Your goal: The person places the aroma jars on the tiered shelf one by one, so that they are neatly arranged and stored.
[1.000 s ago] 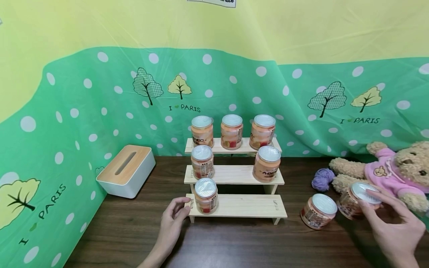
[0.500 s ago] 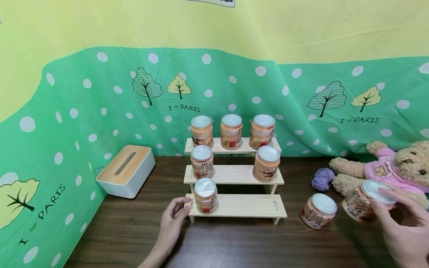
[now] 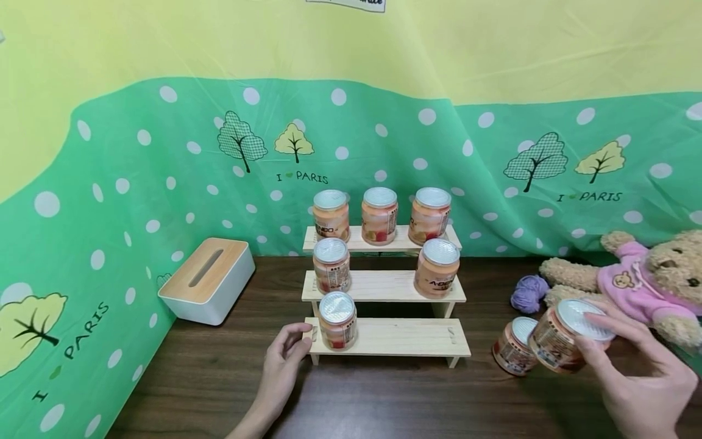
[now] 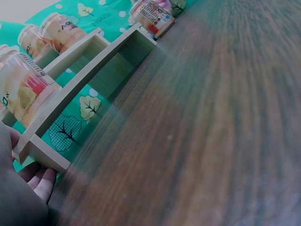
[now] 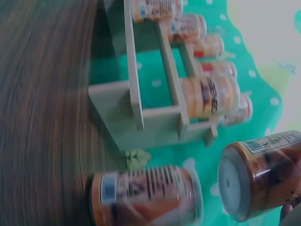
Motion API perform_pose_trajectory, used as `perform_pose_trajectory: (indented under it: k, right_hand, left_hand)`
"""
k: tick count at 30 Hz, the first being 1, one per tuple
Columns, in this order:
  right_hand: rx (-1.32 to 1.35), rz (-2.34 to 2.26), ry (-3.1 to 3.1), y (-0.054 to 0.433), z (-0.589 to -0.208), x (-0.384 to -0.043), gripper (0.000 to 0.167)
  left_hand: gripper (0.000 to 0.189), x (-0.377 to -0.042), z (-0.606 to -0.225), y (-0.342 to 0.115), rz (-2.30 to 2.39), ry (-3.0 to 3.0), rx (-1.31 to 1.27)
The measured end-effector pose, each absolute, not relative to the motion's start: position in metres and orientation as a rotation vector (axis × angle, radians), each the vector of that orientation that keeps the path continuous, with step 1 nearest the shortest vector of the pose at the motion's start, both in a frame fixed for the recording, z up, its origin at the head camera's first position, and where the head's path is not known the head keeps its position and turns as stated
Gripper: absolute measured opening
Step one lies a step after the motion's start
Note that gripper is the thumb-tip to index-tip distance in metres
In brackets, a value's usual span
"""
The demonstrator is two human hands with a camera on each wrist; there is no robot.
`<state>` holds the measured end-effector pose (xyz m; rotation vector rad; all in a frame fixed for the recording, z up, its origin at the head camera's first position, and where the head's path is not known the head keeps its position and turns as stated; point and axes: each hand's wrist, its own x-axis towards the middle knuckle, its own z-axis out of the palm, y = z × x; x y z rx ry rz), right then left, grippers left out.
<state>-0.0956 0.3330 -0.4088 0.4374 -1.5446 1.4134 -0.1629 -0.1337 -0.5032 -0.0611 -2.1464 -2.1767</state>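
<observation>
My right hand [image 3: 647, 372] holds a peach-coloured jar [image 3: 556, 341] with a silver lid, slightly tilted. Its pale base shows in the right wrist view, raised off the table. A similar jar [image 3: 510, 352] stands on the table just left of it, partly hidden behind it in the head view. At the left end of a three-tier wooden display stand [image 3: 406, 337], my left hand [image 3: 281, 366] grips the lowest board, fingers around its corner and leg. One jar [image 3: 337, 323] sits on that board near this hand. The middle board has a jar at each end; three jars line the top board.
A white tissue box [image 3: 219, 286] with a wooden lid stands at the back left. On the right lie a purple yarn ball [image 3: 529, 294] and a teddy bear [image 3: 625, 274] in a pink top. Green and yellow printed cloth hangs behind the dark wooden table [image 3: 384, 402].
My right hand first shifted right with the jar, then came back left, so the jar now overlaps the one on the table. My left hand stays at the stand.
</observation>
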Motion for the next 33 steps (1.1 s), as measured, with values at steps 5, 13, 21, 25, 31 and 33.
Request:
perform_pose_trajectory:
  k: [5, 13, 21, 25, 31, 33]
  right_hand:
    - [0.400, 1.379, -1.611, 0.315, -0.404, -0.095, 0.025]
    - [0.506, 1.501, -1.573, 0.285, -0.397, -0.098, 0.025]
    - [0.551, 1.418, -1.685, 0.261, -0.398, -0.102, 0.027]
    - [0.572, 1.420, -1.708, 0.252, -0.398, -0.104, 0.028]
    - [0.616, 1.420, -1.732, 0.239, -0.400, -0.110, 0.030]
    - [0.621, 1.426, -1.753, 0.236, -0.403, -0.111, 0.033]
  left_hand:
    - [0.027, -0.163, -0.504, -0.134, -2.179, -2.143, -0.071]
    - [0.027, -0.163, -0.504, -0.134, -2.187, -2.140, -0.069]
    - [0.027, -0.164, -0.504, -0.132, -2.199, -2.130, -0.058]
    - [0.027, -0.165, -0.504, -0.132, -2.200, -2.128, -0.070]
    - [0.027, -0.165, -0.505, -0.133, -2.194, -2.130, -0.066]
    - [0.027, -0.165, -0.505, -0.134, -2.191, -2.132, -0.061]
